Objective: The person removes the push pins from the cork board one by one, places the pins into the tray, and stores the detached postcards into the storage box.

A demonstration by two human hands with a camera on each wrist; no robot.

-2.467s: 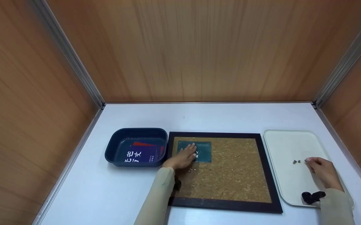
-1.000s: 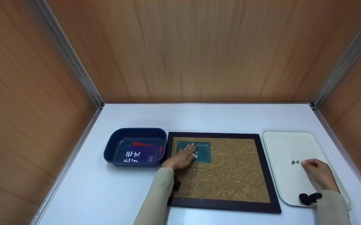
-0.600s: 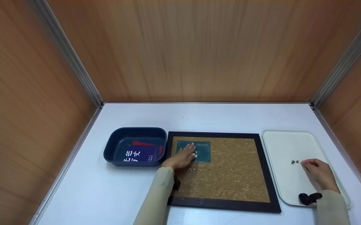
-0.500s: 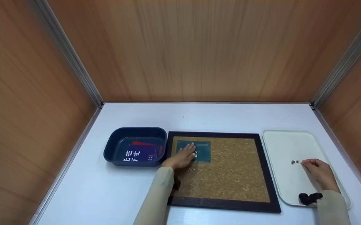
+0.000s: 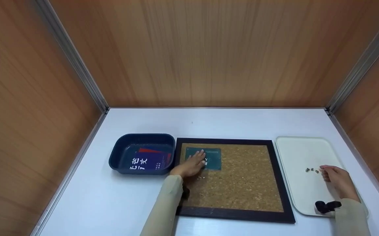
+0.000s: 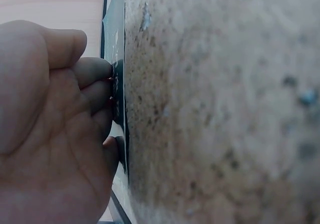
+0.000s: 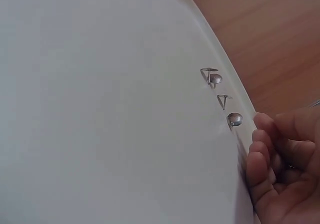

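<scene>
My left hand [image 5: 192,164] lies with extended fingers on a dark green card [image 5: 213,161] at the upper left of a framed corkboard [image 5: 242,186]. In the left wrist view its fingertips touch the card [image 6: 119,74], which sits flat against the cork. Over the pale tray [image 5: 302,150] at the right, my right hand [image 5: 339,180] is beside several metal thumbtacks [image 5: 317,171]. The right wrist view shows the tacks [image 7: 235,119] in a row, some on their points with heads up. There the right hand's fingers [image 7: 258,166] are loosely curled, just apart from the nearest tack, with nothing visible between them.
A dark blue bin [image 5: 115,160] stands left of the corkboard, holding a purple card [image 5: 151,160] with white characters over a red one [image 5: 150,150]. The board's dark frame [image 5: 235,214] runs close to the tray. Wood-grain panels [image 5: 215,59] enclose the white table.
My right hand has drawn slightly right and back from the tacks. The nearest tack, earlier at its fingertips, now stands exposed on the tray. The left hand stays on the card.
</scene>
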